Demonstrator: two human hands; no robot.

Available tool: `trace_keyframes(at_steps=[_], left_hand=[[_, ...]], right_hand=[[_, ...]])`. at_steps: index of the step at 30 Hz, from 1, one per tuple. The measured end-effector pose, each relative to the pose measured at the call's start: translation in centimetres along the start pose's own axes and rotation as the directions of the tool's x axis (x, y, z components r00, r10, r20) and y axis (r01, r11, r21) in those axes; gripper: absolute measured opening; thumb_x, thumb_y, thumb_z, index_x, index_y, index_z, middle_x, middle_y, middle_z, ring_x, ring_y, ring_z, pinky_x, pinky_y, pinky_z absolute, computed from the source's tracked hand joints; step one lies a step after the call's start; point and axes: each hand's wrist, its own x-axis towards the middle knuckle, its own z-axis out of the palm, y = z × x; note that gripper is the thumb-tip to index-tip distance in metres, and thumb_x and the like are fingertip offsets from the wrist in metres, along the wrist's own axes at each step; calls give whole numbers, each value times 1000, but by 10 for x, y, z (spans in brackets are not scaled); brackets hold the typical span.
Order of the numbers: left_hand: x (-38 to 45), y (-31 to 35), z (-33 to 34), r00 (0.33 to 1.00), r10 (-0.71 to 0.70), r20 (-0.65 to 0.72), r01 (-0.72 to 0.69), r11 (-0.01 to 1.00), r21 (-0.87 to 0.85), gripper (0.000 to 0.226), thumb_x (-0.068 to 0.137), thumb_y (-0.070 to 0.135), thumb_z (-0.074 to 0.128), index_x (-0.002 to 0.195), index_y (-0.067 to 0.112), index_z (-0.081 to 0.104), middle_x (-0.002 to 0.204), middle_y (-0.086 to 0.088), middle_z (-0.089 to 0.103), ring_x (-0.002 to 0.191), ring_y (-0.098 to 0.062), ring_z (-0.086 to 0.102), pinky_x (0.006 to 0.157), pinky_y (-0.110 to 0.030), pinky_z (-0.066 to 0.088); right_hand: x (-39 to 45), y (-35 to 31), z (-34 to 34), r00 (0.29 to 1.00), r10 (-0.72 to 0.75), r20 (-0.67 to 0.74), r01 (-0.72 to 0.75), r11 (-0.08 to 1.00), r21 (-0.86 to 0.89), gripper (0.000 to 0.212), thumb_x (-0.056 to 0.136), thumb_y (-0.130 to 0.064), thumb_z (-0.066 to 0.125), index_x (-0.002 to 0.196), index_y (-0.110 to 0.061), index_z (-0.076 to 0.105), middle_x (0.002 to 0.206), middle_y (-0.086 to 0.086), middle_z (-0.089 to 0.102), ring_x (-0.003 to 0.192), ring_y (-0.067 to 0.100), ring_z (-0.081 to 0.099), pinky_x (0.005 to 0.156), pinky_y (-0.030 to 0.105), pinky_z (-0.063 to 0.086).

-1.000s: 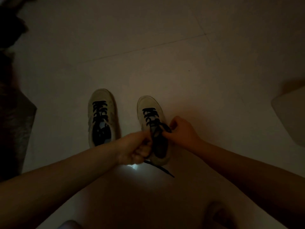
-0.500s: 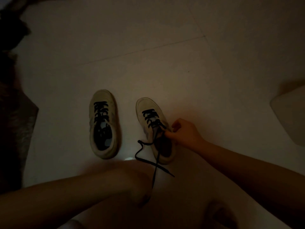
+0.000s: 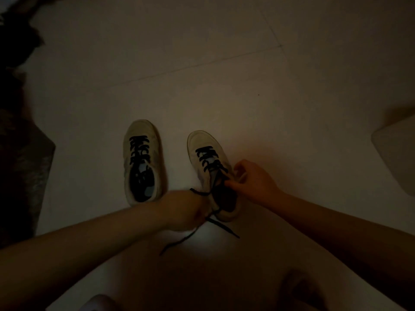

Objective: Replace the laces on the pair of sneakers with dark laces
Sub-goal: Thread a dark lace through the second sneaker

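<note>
Both hands work the right sneaker [image 3: 203, 144] beside its mate [image 3: 143, 131] on open floor [image 3: 202, 75]: my left hand [image 3: 184, 209] grips the dark lace [image 3: 197, 232], my right hand [image 3: 253, 178] pinches it at the eyelets.

I see two pale off-white low sneakers [image 3: 143, 160] [image 3: 211, 167], criss-crossed with black flat laces [image 3: 207, 159], on a light tiled floor [image 3: 202, 75].

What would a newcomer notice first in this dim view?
Two pale sneakers side by side on the floor, both threaded with dark laces. The left hand grips a lace of the right sneaker near its heel, while the right hand pinches at its upper eyelets. The left sneaker stands untouched.
</note>
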Motion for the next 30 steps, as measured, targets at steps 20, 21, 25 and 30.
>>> trace_keyframes(at_steps=[20, 21, 25, 30], left_hand=[[2, -42, -70, 955, -144, -258, -218, 250, -943, 32, 101, 16, 34, 79, 2, 53, 64, -12, 39, 61, -18, 51, 63, -23, 49], [3, -40, -74, 960, -145, -238, -226, 98, -969, 33, 102, 14, 32, 78, 3, 52, 62, -9, 34, 59, -19, 46, 59, -23, 49], [4, -18, -87, 994, -12, -110, -109, -311, -944, 31, 101, 15, 27, 78, 8, 47, 53, 1, 33, 50, -12, 39, 56, -24, 51], [8, -2, -99, 991, -31, -131, -126, -545, -829, 27, 101, 16, 32, 86, 4, 51, 59, -2, 44, 53, -11, 55, 63, -26, 58]], right_hand=[[-13, -9, -20, 658, -725, 204, 724, 536, -434, 19, 69, -34, 48, 61, -18, 56, 80, 0, 58, 70, 15, 38, 65, 29, 23], [-13, -15, -22, 671, -715, 195, 719, 563, -408, 22, 71, -35, 45, 57, -20, 53, 68, -3, 54, 64, 15, 36, 64, 29, 23], [-16, -54, -19, 848, -511, 139, 528, 837, -146, 30, 85, -56, 47, 89, -28, 57, 64, -12, 49, 57, 7, 47, 57, 22, 36], [-8, -86, -19, 873, -394, 287, 307, 902, 304, 20, 91, -27, 59, 77, -18, 68, 72, -19, 60, 81, -9, 56, 76, 10, 40]])
